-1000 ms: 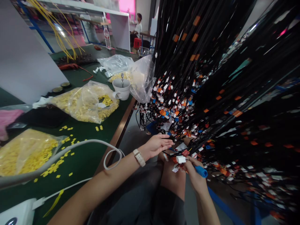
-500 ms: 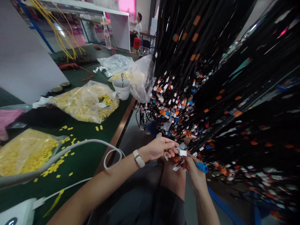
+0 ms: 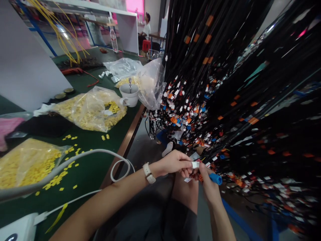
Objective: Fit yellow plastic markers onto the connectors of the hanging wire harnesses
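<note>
L hand (image 3: 177,162): thumb + index pinching L end of plug; other fingers curled under
R hand (image 3: 210,183): thumb on plug's R end, gripping too; fingertips behind hidden
Plug (image 3: 195,164): 1, white, btwn both hands, above bare knee (image 3: 185,194)
Plug done: picked out & held at both ends
Plug to go: prob. mid-step; not yet released; fully fitted or not, can't tell
Blue tube (image 3: 216,179): 1, held in R hand nr thumb base, end pointing right
Tag (image 3: 187,180): 1, white, just below L fingers; print too small to read
Watch (image 3: 149,173): 1, pale strap, on L wrist
Wires (image 3: 190,20): black, hang all down right side, near to far; too many to count; white/orange/blue bits at ends, ditto; how many finished, can't tell
Table (image 3: 87,174): 1, dk green, on left
Yellow bags: 3 w/ yellow pcs: near left (image 3: 27,164), mid (image 3: 87,110), far (image 3: 125,82)
Loose yellow pcs (image 3: 56,176): many by near bag, uncounted; pair (image 3: 105,137) apart, nr table edge
Cup (image 3: 130,97): 1, white, right of mid bag, 1 spoon (image 3: 130,86) in it
Tins (image 3: 60,96): 2, round, left of mid bag's far side
Bottle (image 3: 113,38): 1, clear, far end of table
Stool (image 3: 146,45): 1, red, far; 1 person (image 3: 146,28) seated
</note>
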The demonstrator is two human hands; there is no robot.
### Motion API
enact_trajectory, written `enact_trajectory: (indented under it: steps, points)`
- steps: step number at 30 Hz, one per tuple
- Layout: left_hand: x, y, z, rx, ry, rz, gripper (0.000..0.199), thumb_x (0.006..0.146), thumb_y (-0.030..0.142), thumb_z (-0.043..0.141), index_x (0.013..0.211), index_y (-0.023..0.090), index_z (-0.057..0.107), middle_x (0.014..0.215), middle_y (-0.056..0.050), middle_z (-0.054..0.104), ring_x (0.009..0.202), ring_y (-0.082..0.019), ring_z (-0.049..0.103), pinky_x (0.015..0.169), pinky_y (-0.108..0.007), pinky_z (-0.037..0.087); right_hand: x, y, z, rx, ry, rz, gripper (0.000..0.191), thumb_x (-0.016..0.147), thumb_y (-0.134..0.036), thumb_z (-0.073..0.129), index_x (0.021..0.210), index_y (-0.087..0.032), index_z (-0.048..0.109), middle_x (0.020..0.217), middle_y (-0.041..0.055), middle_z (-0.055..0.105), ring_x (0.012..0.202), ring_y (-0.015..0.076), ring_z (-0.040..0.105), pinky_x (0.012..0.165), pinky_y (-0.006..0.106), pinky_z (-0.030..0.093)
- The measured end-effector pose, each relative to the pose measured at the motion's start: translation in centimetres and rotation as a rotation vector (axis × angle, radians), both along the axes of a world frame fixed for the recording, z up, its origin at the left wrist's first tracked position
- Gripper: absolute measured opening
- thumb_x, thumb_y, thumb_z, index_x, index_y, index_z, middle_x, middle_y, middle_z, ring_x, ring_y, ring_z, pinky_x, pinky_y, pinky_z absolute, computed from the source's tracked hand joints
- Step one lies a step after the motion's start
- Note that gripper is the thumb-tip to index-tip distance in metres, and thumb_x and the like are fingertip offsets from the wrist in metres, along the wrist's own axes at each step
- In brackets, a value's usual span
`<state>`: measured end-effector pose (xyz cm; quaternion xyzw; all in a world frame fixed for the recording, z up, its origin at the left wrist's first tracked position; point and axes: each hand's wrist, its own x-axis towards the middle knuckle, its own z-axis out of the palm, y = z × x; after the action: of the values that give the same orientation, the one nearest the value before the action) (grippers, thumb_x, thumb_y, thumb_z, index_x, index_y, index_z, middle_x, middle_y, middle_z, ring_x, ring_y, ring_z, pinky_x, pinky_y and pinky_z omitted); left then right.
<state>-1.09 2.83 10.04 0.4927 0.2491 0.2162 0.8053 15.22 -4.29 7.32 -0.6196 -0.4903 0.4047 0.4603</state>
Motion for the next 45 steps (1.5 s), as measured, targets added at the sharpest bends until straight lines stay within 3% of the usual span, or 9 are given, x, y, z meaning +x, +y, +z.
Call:
enact_trajectory:
  steps: [5,9,12,15,19,23,30,38,45]
  points:
    - [0.2,-0.3,-0.2,0.060,0.034,-0.042,0.025,0.074,0.033,0.062,0.078,0.008,0.065,0.063,-0.004,0.063,0.054,-0.009,0.059,0.056,-0.022,0.048,0.0,0.3,-0.3,-0.003,0.074,-0.021,0.034,0.079,-0.042,0.057,0.056,-0.017,0.059,0.052,-0.0002,0.054,0.051,0.0128,0.047,0.051,0.026,0.034]
    - [0.2,-0.1,-0.6,-0.047,-0.019,-0.027,0.032,0.075,0.039,0.061,0.086,0.009,0.063,0.075,-0.008,0.066,0.062,-0.013,0.063,0.064,-0.028,0.050,-0.5,0.4,-0.1,-0.056,0.306,-0.166,0.031,0.073,-0.040,0.065,0.054,-0.016,0.058,0.050,-0.0016,0.052,0.046,0.0097,0.045,0.045,0.023,0.033]
    - [0.0,0.3,-0.8,-0.088,-0.015,0.013,0.038,0.076,0.043,0.059,0.091,0.009,0.062,0.071,-0.008,0.066,0.058,-0.012,0.062,0.058,-0.025,0.048,-0.8,0.6,0.4,-0.119,0.486,-0.262,0.035,0.072,-0.041,0.065,0.050,-0.016,0.053,0.043,-0.0037,0.046,0.039,0.0064,0.038,0.037,0.019,0.027]
    - [-0.1,0.6,-1.0,-0.071,-0.005,0.018,0.037,0.078,0.043,0.056,0.092,0.009,0.062,0.066,-0.006,0.064,0.051,-0.010,0.059,0.052,-0.021,0.044,-0.8,0.9,0.7,-0.148,0.650,-0.258,0.038,0.073,-0.041,0.063,0.048,-0.016,0.049,0.038,-0.0053,0.041,0.034,0.0045,0.030,0.033,0.018,0.020]
    - [-0.3,0.6,-1.0,-0.144,-0.108,-0.033,0.030,0.082,0.033,0.055,0.099,0.009,0.059,0.082,-0.011,0.066,0.066,-0.012,0.063,0.066,-0.025,0.048,-0.8,1.1,0.8,-0.174,0.779,-0.236,0.038,0.073,-0.040,0.062,0.048,-0.016,0.047,0.037,-0.0059,0.040,0.031,0.0031,0.026,0.031,0.017,0.019]
    - [-0.2,0.4,-1.0,-0.205,-0.186,-0.035,0.027,0.080,0.026,0.059,0.102,0.012,0.052,0.094,-0.014,0.065,0.079,-0.017,0.065,0.073,-0.030,0.049,-0.8,1.1,0.6,-0.183,0.812,-0.267,0.036,0.071,-0.040,0.064,0.050,-0.017,0.047,0.036,-0.0063,0.039,0.030,0.0034,0.027,0.030,0.016,0.019]
    - [-0.1,0.3,-0.7,-0.159,-0.090,0.071,0.025,0.071,0.028,0.069,0.082,0.008,0.058,0.081,-0.010,0.065,0.067,-0.012,0.063,0.065,-0.025,0.048,-1.3,1.1,0.8,-0.168,0.798,-0.319,0.033,0.068,-0.039,0.066,0.052,-0.017,0.047,0.038,-0.0068,0.040,0.031,0.0033,0.027,0.030,0.015,0.019]
    - [0.0,0.3,-0.9,-0.100,-0.131,0.093,0.031,0.070,0.028,0.069,0.095,0.009,0.066,0.080,-0.006,0.065,0.062,-0.007,0.058,0.063,-0.020,0.046,-1.9,1.2,1.1,-0.156,0.732,-0.309,0.035,0.066,-0.043,0.066,0.052,-0.019,0.044,0.039,-0.0074,0.038,0.032,0.0040,0.025,0.032,0.019,0.018]
    - [0.1,0.2,-0.7,-0.138,-0.117,0.134,0.030,0.063,0.030,0.074,0.080,0.008,0.062,0.074,-0.006,0.064,0.062,-0.010,0.060,0.062,-0.023,0.047,-1.7,1.1,0.8,-0.161,0.755,-0.332,0.034,0.067,-0.041,0.066,0.052,-0.018,0.045,0.039,-0.0073,0.040,0.032,0.0041,0.026,0.032,0.018,0.020]
